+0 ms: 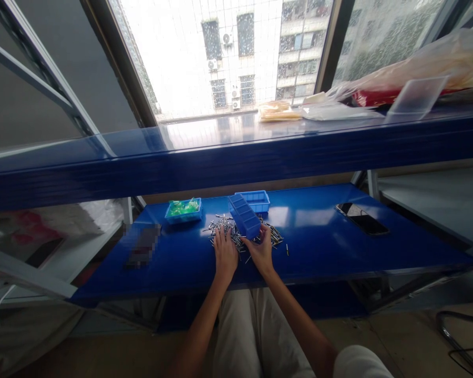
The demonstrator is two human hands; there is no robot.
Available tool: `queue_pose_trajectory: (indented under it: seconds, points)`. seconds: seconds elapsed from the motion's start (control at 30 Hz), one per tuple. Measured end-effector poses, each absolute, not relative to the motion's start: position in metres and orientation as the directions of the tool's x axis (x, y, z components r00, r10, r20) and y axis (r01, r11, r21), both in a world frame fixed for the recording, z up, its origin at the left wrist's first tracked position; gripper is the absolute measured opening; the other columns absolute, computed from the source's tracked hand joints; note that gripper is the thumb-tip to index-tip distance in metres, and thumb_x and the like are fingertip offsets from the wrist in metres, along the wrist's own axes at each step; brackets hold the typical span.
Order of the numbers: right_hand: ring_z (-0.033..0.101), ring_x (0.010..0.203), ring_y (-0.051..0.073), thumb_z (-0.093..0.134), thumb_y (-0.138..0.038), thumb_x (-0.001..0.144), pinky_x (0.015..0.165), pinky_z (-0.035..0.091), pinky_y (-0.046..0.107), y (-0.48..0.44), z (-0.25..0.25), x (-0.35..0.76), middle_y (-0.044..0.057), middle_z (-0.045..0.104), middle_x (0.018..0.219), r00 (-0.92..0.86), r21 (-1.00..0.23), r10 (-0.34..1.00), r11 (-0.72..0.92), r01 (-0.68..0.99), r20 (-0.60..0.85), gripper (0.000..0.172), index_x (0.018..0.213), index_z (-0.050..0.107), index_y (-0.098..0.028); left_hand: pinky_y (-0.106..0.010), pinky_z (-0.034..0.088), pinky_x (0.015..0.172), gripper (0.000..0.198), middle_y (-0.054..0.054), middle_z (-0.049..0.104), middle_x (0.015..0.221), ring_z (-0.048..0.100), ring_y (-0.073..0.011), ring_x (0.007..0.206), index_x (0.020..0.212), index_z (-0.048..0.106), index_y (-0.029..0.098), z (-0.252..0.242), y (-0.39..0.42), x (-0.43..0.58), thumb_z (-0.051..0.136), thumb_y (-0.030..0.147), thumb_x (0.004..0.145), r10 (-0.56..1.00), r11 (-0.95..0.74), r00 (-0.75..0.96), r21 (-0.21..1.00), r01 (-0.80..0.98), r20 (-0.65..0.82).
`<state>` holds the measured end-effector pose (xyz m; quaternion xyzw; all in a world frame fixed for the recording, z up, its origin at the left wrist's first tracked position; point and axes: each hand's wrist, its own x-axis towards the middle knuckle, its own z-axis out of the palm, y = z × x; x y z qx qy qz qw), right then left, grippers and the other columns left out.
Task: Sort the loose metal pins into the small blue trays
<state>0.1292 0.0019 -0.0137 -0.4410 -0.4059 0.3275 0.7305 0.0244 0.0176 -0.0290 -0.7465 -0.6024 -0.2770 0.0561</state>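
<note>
My right hand (261,249) grips the near end of a blue plastic bin (245,216), which is tilted over a heap of small metal pins or bits (219,224). Fingers outstretched, my left hand (225,253) lies on the left part of that heap. The exact kind of the small metal pieces is too fine to make out. Behind the tilted bin stands a second blue bin (265,201), partly hidden by it. To the left, a blue tray (184,216) holds green and clear plastic pieces (181,207).
A phone (363,218) lies at the right of the blue table (319,247). One loose pin (287,249) rests right of the heap. A blurred dark item (142,247) is at the left. Above the table's back runs a blue shelf (220,157) bearing plastic bags (418,68).
</note>
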Motion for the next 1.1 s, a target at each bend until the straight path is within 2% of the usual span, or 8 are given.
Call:
queue_pose_trajectory:
  seconds: [0.2,0.43,0.57,0.7,0.77,0.87,1.0,1.1]
  points:
    - [0.048,0.103,0.022,0.071,-0.029,0.059,0.073,0.054,0.034,0.003,-0.017,0.129,0.008,0.047,0.108,0.492,-0.894,0.808,0.431,-0.122,0.323,0.058,0.106,0.038,-0.021,-0.049,0.030,0.099,0.039,-0.017,0.038,0.132,0.024,-0.0296,0.128,0.118,0.047,0.010,-0.028,0.015,0.025,0.029,0.012,0.083,0.854,-0.256,0.099,0.246,0.935,0.510]
    - [0.050,0.102,0.022,0.071,-0.030,0.060,0.075,0.053,0.035,0.004,-0.018,0.130,0.009,0.049,0.109,0.479,-0.898,0.813,0.427,-0.104,0.331,0.059,0.107,0.038,-0.021,-0.052,0.032,0.097,0.038,-0.018,0.039,0.131,0.026,-0.0303,0.127,0.116,0.047,0.010,-0.032,0.017,0.024,0.033,0.008,0.080,0.804,-0.321,0.120,0.256,0.912,0.583]
    - [0.051,0.100,0.021,0.070,-0.030,0.061,0.077,0.051,0.034,0.006,-0.020,0.130,0.009,0.050,0.107,0.494,-0.893,0.800,0.439,-0.095,0.340,0.057,0.107,0.038,-0.020,-0.048,0.035,0.096,0.033,-0.015,0.043,0.127,0.032,-0.0279,0.124,0.110,0.051,0.014,-0.023,0.014,0.024,0.035,0.010,0.081,0.727,-0.480,0.223,0.249,0.841,0.649]
    - [0.051,0.100,0.020,0.069,-0.031,0.061,0.082,0.048,0.035,0.007,-0.021,0.132,0.009,0.050,0.107,0.516,-0.888,0.778,0.456,-0.068,0.360,0.055,0.106,0.039,-0.020,-0.042,0.037,0.092,0.031,-0.011,0.052,0.113,0.045,-0.0227,0.112,0.110,0.050,0.017,-0.011,0.004,0.022,0.039,0.016,0.081,0.635,-0.658,0.352,0.242,0.713,0.688]
    - [0.050,0.103,0.020,0.069,-0.030,0.062,0.085,0.046,0.035,0.006,-0.020,0.132,0.009,0.049,0.109,0.543,-0.884,0.759,0.464,-0.063,0.360,0.054,0.106,0.039,-0.020,-0.040,0.037,0.091,0.034,-0.010,0.053,0.110,0.046,-0.0215,0.108,0.114,0.046,0.018,-0.007,-0.001,0.021,0.041,0.018,0.080,0.624,-0.682,0.351,0.269,0.680,0.698]
    - [0.047,0.108,0.020,0.068,-0.030,0.063,0.087,0.045,0.035,0.003,-0.016,0.130,0.009,0.047,0.113,0.603,-0.872,0.719,0.484,-0.076,0.347,0.056,0.109,0.038,-0.020,-0.041,0.034,0.094,0.048,-0.011,0.049,0.116,0.042,-0.0228,0.113,0.124,0.036,0.018,-0.004,-0.004,0.021,0.047,0.025,0.077,0.613,-0.721,0.400,0.275,0.636,0.681]
    - [0.048,0.106,0.022,0.066,-0.033,0.064,0.075,0.052,0.032,-0.003,-0.009,0.131,0.010,0.046,0.114,0.703,-0.863,0.645,0.497,-0.089,0.299,0.058,0.112,0.036,-0.021,-0.045,0.027,0.098,0.078,-0.016,0.037,0.129,0.032,-0.0271,0.122,0.133,0.017,0.014,-0.004,-0.003,0.022,0.056,0.041,0.071,0.650,-0.714,0.463,0.278,0.642,0.602]
    - [0.053,0.098,0.022,0.068,-0.033,0.061,0.066,0.054,0.030,-0.017,-0.004,0.144,0.010,0.047,0.112,0.755,-0.881,0.589,0.472,-0.034,0.287,0.058,0.110,0.039,-0.020,-0.048,0.023,0.099,0.084,-0.016,0.030,0.135,0.027,-0.0293,0.125,0.134,0.017,0.018,-0.008,0.000,0.024,0.058,0.049,0.068,0.705,-0.670,0.488,0.258,0.696,0.515]
